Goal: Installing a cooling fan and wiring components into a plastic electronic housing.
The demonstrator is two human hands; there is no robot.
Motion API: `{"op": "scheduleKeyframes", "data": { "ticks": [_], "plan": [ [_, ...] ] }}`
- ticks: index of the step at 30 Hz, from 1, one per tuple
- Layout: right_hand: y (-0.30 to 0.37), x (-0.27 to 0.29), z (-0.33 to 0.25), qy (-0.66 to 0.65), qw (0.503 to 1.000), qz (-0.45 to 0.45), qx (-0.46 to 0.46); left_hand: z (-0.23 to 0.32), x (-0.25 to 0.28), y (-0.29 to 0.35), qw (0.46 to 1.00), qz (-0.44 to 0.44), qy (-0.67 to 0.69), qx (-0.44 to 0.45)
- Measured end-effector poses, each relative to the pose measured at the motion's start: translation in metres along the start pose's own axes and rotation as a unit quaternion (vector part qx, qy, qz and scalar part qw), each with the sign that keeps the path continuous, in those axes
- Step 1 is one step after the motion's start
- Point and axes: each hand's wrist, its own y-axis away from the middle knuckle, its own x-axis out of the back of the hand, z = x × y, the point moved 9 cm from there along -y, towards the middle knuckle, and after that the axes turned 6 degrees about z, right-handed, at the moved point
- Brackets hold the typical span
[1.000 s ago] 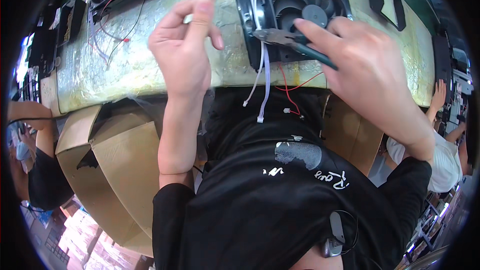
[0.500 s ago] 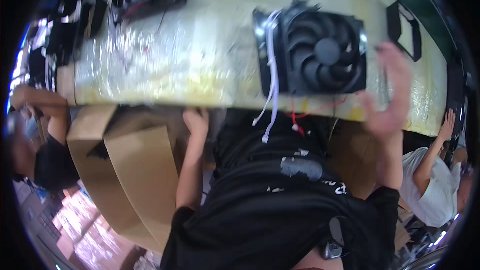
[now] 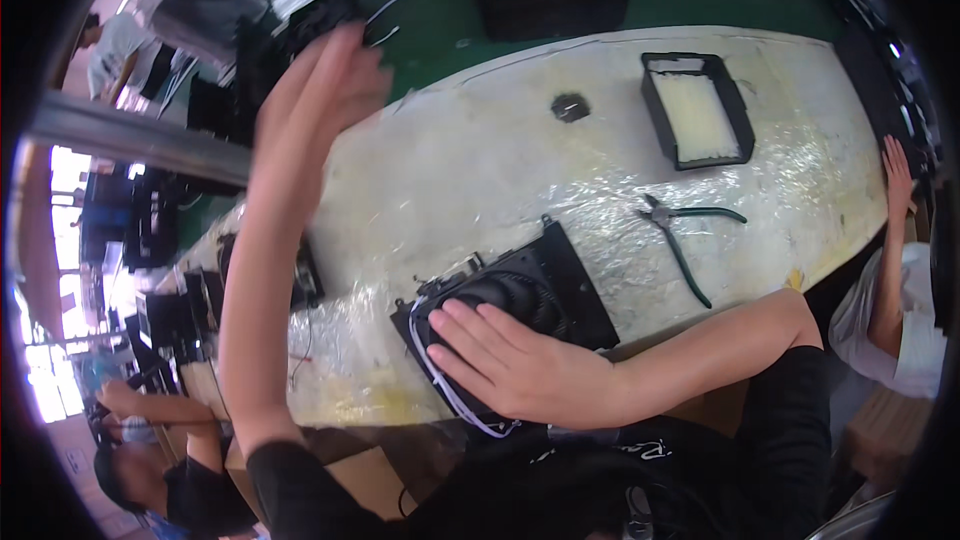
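A black cooling fan on a flat black frame [image 3: 573,292] lies near the table's front edge, with a white cable [image 3: 445,390] looped along its left side. My right hand [image 3: 525,365] rests flat over the fan, fingers stretched out, hiding part of the blades. Far to the left, my left hand [image 3: 335,85] is raised at the table's far edge, its fingers smeared by motion. Just beyond it sits a black part with white wires [image 3: 325,15]; whether I touch it cannot be made out.
Green-handled cutting pliers [image 3: 672,225] lie open right of the fan. Behind them stands a black tray [image 3: 742,125] with a pale bottom. Another black unit [image 3: 305,275] lies at the left. Co-workers' arms show at the left [image 3: 165,407] and right [image 3: 890,230].
The view has swung toward the far side. My left hand has gone from the near edge to the far left. My right hand has come down onto the fan, which now lies turned.
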Motion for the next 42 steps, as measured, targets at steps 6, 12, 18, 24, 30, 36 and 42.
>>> {"op": "scheduleKeyframes", "data": {
  "ticks": [6,12,18,24,30,36,42],
  "plan": [
    [0.001,-0.004,0.005,0.007,1.0,0.008,-0.026,-0.14,-0.142,-0.199,0.919,-0.05,0.271,0.281],
    [0.005,-0.003,-0.001,0.003,0.999,0.039,-0.037,-0.109,-0.137,-0.189,0.872,-0.001,0.397,0.286],
    [0.009,-0.005,-0.011,0.054,0.992,0.109,-0.024,-0.023,-0.049,-0.094,0.903,0.114,0.365,0.195],
    [0.014,0.004,-0.017,0.156,0.979,0.109,0.071,0.002,0.021,0.044,0.905,0.168,0.386,0.071],
    [0.075,0.096,-0.003,-0.058,0.994,0.097,-0.01,-0.039,0.012,0.143,0.86,0.21,0.441,0.15],
    [0.303,0.105,0.108,-0.423,0.675,0.41,-0.444,-0.053,-0.053,0.234,0.831,0.269,0.455,0.173],
    [0.255,0.098,0.052,-0.794,0.338,0.386,-0.325,-0.07,-0.036,0.273,0.87,0.271,0.358,0.202]
  ]
}}
